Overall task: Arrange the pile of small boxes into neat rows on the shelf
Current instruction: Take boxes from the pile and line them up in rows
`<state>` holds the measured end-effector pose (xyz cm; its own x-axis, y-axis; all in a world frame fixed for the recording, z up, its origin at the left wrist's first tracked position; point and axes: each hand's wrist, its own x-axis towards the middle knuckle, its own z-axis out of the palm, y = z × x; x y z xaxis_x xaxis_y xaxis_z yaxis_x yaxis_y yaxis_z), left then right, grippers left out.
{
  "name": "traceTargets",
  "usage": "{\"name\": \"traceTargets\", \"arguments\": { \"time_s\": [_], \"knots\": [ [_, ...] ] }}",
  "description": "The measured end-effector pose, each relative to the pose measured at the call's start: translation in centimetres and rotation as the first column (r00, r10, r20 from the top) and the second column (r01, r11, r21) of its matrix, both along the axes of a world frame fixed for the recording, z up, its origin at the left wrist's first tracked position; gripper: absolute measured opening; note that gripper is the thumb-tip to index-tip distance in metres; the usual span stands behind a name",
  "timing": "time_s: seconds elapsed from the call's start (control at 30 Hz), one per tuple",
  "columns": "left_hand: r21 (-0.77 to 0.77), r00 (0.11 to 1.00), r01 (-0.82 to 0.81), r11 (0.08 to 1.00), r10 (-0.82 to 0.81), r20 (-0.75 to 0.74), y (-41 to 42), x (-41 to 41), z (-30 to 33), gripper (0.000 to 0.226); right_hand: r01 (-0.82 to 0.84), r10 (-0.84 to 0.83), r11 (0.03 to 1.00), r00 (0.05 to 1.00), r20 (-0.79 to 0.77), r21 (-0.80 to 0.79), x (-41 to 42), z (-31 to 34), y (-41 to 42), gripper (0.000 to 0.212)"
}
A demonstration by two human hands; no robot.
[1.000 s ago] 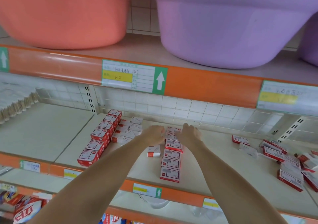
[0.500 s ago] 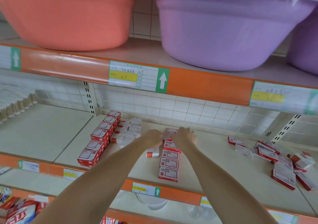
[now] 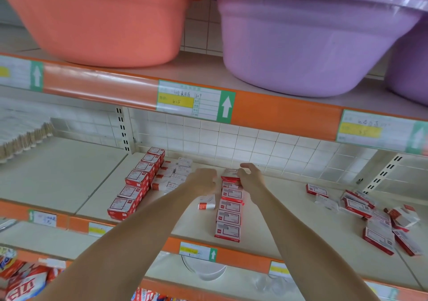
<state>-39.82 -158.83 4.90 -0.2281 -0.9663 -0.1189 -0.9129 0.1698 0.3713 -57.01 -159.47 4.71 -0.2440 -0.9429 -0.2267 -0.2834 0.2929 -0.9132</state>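
Both hands are meeting at mid-frame, the right hand gripping a red box above the centre row, the left hand curling emptily beside it.

Glossy plastic basins sit above a matt, smooth shelf holding cardboard boxes before a glazed tile wall.

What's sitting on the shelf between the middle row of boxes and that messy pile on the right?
Bare shelf, seen in the head view.
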Motion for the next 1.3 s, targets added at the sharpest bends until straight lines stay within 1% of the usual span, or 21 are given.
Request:
{"name": "traceTargets", "arguments": {
  "time_s": [0.1,0.23,0.3,0.33,0.37,0.4,0.47,0.53,0.6,0.67,0.87,0.93,1.03,1.1,1.2,1.3],
  "knots": [
    [-0.002,1.0,0.006,1.0,-0.006,0.007,-0.1,0.0,0.2,0.035,-0.044,0.04,0.999,0.991,0.131,0.021,-0.7,0.7,0.4,0.02],
    [0.007,1.0,0.0,1.0,-0.001,0.019,0.0,-0.2,0.4,0.034,-0.164,0.113,0.974,0.949,0.294,0.154,-2.3,0.7,0.8,0.02],
    [0.023,1.0,0.002,1.0,-0.003,0.011,0.1,-0.3,0.3,0.033,-0.258,0.189,0.949,0.925,0.329,0.18,-3.1,0.6,1.1,0.019],
    [0.029,1.0,0.005,1.0,-0.006,0.009,0.1,-0.3,0.2,0.032,-0.302,0.231,0.936,0.914,0.334,0.179,-3.4,0.7,1.3,0.02],
    [0.031,1.0,0.011,0.999,-0.011,0.011,0.2,-0.3,0.1,0.031,-0.332,0.262,0.926,0.908,0.328,0.179,-3.7,0.7,1.5,0.026],
    [0.029,1.0,0.017,0.999,-0.017,0.013,0.2,-0.4,0.0,0.03,-0.341,0.279,0.923,0.913,0.298,0.179,-3.8,0.7,1.6,0.034],
    [0.023,1.0,0.023,0.999,-0.023,0.01,0.3,-0.5,-0.1,0.028,-0.327,0.305,0.932,0.941,0.146,0.158,-3.9,0.7,1.8,0.041],
    [0.023,1.0,0.03,0.999,-0.03,0.001,0.3,-0.7,-0.2,0.028,-0.321,0.327,0.938,0.945,-0.024,0.135,-3.8,0.6,1.7,0.04],
    [0.023,0.999,0.041,0.999,-0.041,0.002,0.2,-0.8,-0.3,0.028,-0.305,0.318,0.945,0.942,-0.111,0.119,-3.8,0.6,1.6,0.034],
    [0.027,0.999,0.047,0.999,-0.047,-0.003,0.1,-0.9,-0.4,0.028,-0.276,0.29,0.955,0.948,-0.135,0.11,-3.5,0.6,1.4,0.032],
    [0.03,0.998,0.041,0.999,-0.04,-0.046,0.2,-0.9,-0.5,0.026,-0.234,0.255,0.967,0.92,-0.297,0.105,-2.1,-0.2,1.0,0.041],
    [0.032,0.998,0.048,0.998,-0.046,-0.053,0.1,-0.9,-0.5,0.026,-0.222,0.255,0.966,0.905,-0.34,0.134,-2.0,-0.6,0.5,0.039],
    [0.041,0.997,0.054,0.998,-0.052,-0.063,0.2,-0.8,-0.5,0.028,-0.233,0.296,0.953,0.854,-0.429,0.194,-2.1,-1.1,0.0,0.031],
    [0.044,0.996,0.057,0.997,-0.054,-0.067,0.2,-0.7,-0.4,0.03,-0.228,0.293,0.954,0.849,-0.439,0.196,-2.2,-1.2,-0.1,0.027],
    [0.048,0.996,0.06,0.997,-0.057,-0.069,0.2,-0.5,-0.1,0.031,-0.221,0.28,0.958,0.864,-0.419,0.185,-2.4,-1.4,-0.1,0.027],
    [0.054,0.996,0.06,0.997,-0.056,-0.063,0.0,-0.4,-0.2,0.031,-0.224,0.3,0.946,0.876,-0.378,0.234,-2.7,-1.2,-0.1,0.02]
  ]
}}
